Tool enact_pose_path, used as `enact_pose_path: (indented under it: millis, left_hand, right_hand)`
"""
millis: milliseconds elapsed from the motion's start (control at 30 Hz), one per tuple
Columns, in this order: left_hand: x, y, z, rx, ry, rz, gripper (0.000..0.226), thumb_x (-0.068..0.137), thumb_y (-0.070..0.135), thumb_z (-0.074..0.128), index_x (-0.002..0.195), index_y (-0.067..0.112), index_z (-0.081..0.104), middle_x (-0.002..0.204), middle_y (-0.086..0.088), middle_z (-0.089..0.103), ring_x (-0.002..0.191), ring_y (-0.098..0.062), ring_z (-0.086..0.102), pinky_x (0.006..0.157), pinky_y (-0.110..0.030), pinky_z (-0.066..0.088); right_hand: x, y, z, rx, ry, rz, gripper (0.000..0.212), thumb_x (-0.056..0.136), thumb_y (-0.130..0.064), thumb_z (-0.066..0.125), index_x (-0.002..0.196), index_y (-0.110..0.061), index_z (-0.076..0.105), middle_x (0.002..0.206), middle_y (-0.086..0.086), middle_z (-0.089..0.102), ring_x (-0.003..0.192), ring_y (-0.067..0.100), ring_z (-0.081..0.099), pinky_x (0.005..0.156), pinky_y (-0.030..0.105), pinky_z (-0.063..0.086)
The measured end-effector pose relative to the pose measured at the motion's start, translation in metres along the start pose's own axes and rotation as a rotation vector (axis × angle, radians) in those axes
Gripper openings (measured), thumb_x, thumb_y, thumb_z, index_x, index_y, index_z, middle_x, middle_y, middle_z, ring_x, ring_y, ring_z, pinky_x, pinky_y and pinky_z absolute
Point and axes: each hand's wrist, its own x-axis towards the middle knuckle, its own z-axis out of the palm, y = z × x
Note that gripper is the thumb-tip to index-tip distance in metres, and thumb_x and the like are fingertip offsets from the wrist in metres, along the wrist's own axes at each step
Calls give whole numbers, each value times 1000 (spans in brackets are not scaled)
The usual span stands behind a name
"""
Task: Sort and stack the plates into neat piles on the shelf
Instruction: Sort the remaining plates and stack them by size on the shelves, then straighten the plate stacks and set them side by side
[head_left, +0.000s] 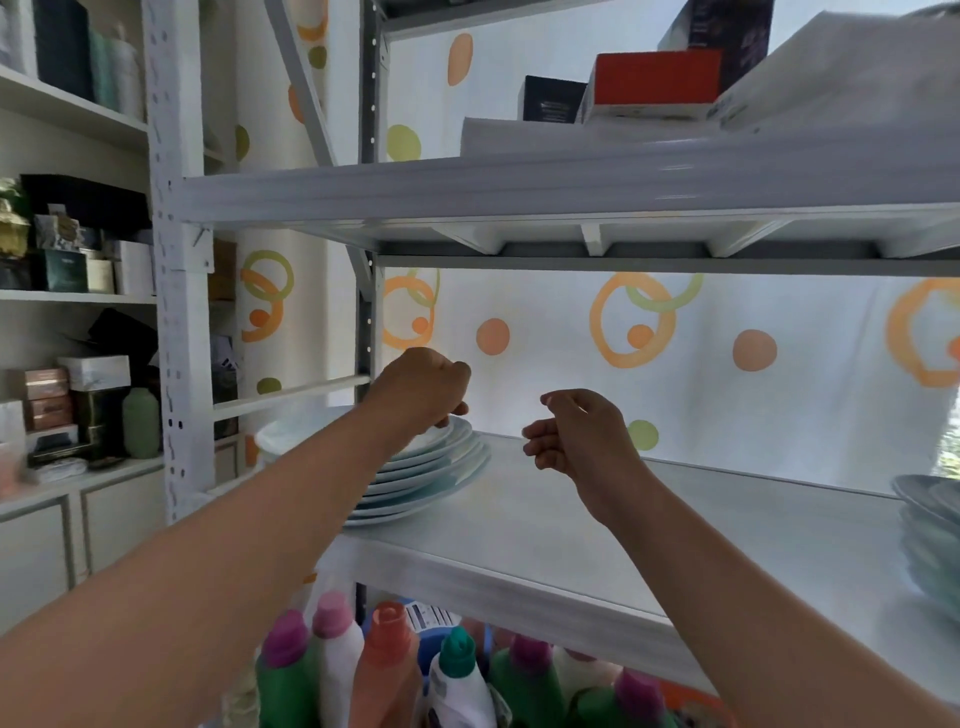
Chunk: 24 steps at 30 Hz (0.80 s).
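left hand (421, 387) gripping plate stack (441, 467) rim, right hand (576, 431) just beside

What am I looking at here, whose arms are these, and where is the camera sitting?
There is no machine here: these are a person's two bare arms, filmed by one camera worn on the head, looking forward and down. The left hand has its fingers curled at the rim of the top plate of a stack of white plates on the shelf; whether it actually grips is unclear. The right hand hovers beside it, loosely curled, holding nothing. A greyish stack sits at the shelf's right end. Bottles stand below.
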Motion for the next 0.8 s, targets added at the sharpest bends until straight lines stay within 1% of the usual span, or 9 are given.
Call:
enact_pose_path:
  millis: [67, 133, 200, 333, 433, 533, 700, 800]
  left_hand:
    - [-3, 11, 20, -31, -32, 32, 21, 84, 28, 44, 71, 21, 58, 48, 11, 66, 42, -7, 52, 48, -21, 37]
    - [-6, 21, 37, -55, -47, 61, 20, 82, 30, 44, 70, 22, 58, 48, 21, 65, 35, -2, 51, 48, -21, 35]
    - [-8, 29, 53, -87, -62, 73, 20, 80, 30, 44, 72, 21, 59, 49, 22, 64, 33, 0, 52, 47, -20, 35]
    - [-10, 47, 84, -136, -112, 101, 21, 80, 27, 44, 75, 17, 62, 46, 15, 65, 42, -6, 55, 44, -18, 36]
    - [-13, 61, 109, -167, -157, 121, 20, 80, 26, 45, 75, 16, 62, 47, 12, 65, 45, -8, 57, 45, -19, 38]
    - [-18, 78, 136, -213, -207, 143, 23, 81, 26, 44, 78, 13, 63, 54, 8, 67, 48, -9, 59, 47, -21, 40]
    - [-35, 110, 183, -284, -305, 182, 23, 83, 25, 42, 80, 16, 63, 65, 6, 68, 56, -13, 59, 52, -23, 41]
    - [-47, 126, 212, -356, -331, 213, 25, 84, 27, 41, 89, 18, 64, 70, 7, 68, 60, -13, 59, 55, -24, 41]
  right_hand:
    - [-1, -6, -14, -12, 35, -9, 20, 92, -9, 43, 107, -2, 54, 67, 15, 62, 39, 15, 57, 38, 21, 45]
    - [-2, -11, -29, -30, 68, -15, 20, 92, -9, 43, 108, -3, 53, 68, 15, 62, 39, 15, 57, 39, 20, 46]
    - [-4, -16, -44, -47, 106, -21, 21, 92, -9, 43, 109, -2, 53, 68, 14, 63, 41, 15, 57, 40, 21, 46]
    - [-9, -25, -76, -79, 169, -44, 21, 92, -10, 43, 109, -3, 53, 68, 13, 63, 42, 15, 59, 41, 22, 47]
    - [-14, -31, -101, -88, 222, -68, 22, 91, -10, 43, 109, -4, 54, 67, 12, 64, 41, 14, 59, 41, 22, 47]
    - [-20, -38, -125, -116, 278, -90, 23, 90, -11, 43, 109, -4, 54, 67, 11, 64, 42, 14, 60, 42, 23, 47]
    - [-35, -50, -167, -171, 373, -133, 21, 89, -12, 44, 106, -6, 55, 67, 11, 64, 45, 15, 60, 44, 24, 47]
    - [-46, -55, -193, -203, 431, -155, 17, 89, -13, 45, 101, -7, 56, 67, 10, 64, 46, 15, 60, 44, 24, 47]
